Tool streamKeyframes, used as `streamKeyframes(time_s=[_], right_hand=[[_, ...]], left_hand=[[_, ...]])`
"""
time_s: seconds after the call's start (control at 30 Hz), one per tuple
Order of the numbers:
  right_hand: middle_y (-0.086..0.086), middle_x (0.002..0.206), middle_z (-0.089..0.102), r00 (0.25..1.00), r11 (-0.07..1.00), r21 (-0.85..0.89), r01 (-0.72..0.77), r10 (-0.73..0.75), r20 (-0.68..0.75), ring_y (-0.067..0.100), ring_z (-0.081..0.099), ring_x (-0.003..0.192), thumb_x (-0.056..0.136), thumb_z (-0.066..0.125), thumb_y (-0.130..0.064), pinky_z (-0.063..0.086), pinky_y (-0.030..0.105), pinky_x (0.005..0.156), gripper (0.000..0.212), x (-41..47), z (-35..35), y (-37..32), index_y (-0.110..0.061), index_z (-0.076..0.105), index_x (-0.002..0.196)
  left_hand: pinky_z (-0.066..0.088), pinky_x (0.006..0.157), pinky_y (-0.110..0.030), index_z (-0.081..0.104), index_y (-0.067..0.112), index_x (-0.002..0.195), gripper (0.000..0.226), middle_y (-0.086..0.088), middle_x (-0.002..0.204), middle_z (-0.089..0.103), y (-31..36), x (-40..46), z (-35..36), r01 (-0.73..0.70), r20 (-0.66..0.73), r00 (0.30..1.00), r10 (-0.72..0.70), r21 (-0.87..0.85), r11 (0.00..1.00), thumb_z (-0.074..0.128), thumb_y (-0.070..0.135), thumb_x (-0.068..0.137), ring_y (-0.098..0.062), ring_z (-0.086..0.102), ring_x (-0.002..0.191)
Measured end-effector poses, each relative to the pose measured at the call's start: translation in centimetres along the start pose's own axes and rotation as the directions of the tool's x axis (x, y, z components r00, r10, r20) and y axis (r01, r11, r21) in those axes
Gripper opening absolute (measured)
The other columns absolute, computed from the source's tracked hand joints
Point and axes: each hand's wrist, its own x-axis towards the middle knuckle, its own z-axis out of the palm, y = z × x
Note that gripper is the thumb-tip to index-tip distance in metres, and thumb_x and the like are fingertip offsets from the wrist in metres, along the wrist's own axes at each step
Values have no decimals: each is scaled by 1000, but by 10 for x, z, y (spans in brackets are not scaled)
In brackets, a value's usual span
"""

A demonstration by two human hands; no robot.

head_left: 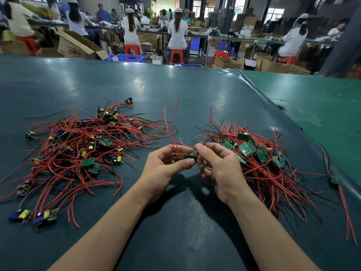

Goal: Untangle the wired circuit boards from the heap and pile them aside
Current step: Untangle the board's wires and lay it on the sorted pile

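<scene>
**Q:** Head view: where is the circuit board being worked on, and how do the hands hold it?

**A:** One small green circuit board point(189, 157) sits between both hands, lifted just above the dark green worktop point(195, 90), near the middle of its near edge. The left hand point(166, 167) pinches the board's left end between thumb and curled fingers. The right hand point(218, 169) has its fingers curled round the board's right end and the wires there. The board's long axis runs left to right, from hand to hand. Its red wires point(172, 124) rise up and away toward the far edge.

**Q:** Which way do the two heaps lie?

**A:** A loose, spread tangle of boards and red wires point(78, 145) lies toward the left edge, apart from the left hand. A tighter bundle of boards point(259, 159) lies just beside the right hand, its wires reaching the right fingers. That is likely the nearer side for a put-down, though which heap is the sorted pile I cannot tell. One stray board point(336, 180) lies near the right edge.
</scene>
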Motion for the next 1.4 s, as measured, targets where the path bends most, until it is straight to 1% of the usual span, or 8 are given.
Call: streamKeyframes(time_s=[0.2,0.47,0.6,0.7,0.8,0.93,1.13,1.4], right_hand=[[-4,61,54,998,952,301,-59,49,43,5,42,45,78,68,-29,31,16,38,19,8,-7,-3,-11,72,81],[-3,57,50,984,976,158,152,-134,-118,7,35,39,98,57,-19,27,17,36,27,13,-11,-1,-9,70,76],[-4,58,45,988,924,358,131,-90,-128,5,29,36,100,51,-16,24,15,33,25,16,-17,-6,-7,66,82],[-5,48,32,987,917,387,100,-41,-158,5,24,34,101,50,-22,21,15,32,40,17,-18,-7,-13,59,63],[-5,43,28,967,934,329,136,-53,-248,6,23,32,100,51,-21,21,15,32,48,19,-18,-6,-16,51,53],[-5,49,41,945,943,194,271,-222,-242,6,27,34,101,52,-20,24,15,34,38,19,-24,-5,-13,68,67],[-5,74,59,810,803,-432,411,-539,-231,17,49,59,100,56,-18,48,39,59,22,17,-28,0,-13,70,116],[-4,51,58,800,887,-242,394,-460,-384,11,40,31,97,50,-3,36,22,35,27,18,-29,-2,-25,63,91]], left_hand=[[56,78,-27,78,21,81,23,-2,82,74,1,3,-2,-16,-66,998,14,-27,1000,81,13,60,-13,68,78],[56,76,-26,79,20,82,26,-2,79,74,1,3,-3,-22,-55,998,23,2,1000,87,12,59,-14,69,76],[56,78,-27,79,19,81,29,-3,80,74,2,4,-6,-7,-103,995,3,-42,999,86,17,53,-14,69,77],[56,80,-26,79,21,81,26,-1,77,73,2,3,-5,6,-83,997,-6,-5,1000,82,17,55,-13,68,75],[56,78,-25,79,22,81,26,-1,75,72,3,1,-5,23,-40,999,-21,51,998,82,17,56,-14,67,74],[57,77,-26,79,21,78,24,-1,73,72,5,0,-6,31,-45,999,-30,24,999,82,16,54,-15,67,71],[58,74,-25,79,17,73,20,-3,74,72,9,1,-6,45,-84,995,-53,-102,994,77,7,55,-14,68,71],[58,72,-26,79,16,76,19,-5,72,72,8,1,-4,57,-33,998,-59,-61,996,74,5,60,-15,68,69]])
